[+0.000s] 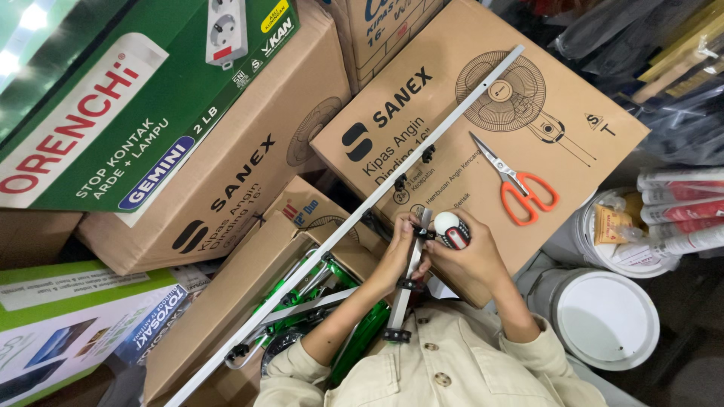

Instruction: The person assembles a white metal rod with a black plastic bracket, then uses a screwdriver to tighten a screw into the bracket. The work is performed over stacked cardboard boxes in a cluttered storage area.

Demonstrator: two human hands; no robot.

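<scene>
Between both hands, short metal bar, left hand gripping it, right hand clutching screwdriver

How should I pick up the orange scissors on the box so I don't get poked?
Take the scissors by the orange handle loops, coming from the lower right side of the cardboard box. They lie flat, and the blades point up-left toward the long white rail, so the loops are the safe end.

Stacked cardboard boxes crowd the room, white buckets standing beside them.
</scene>
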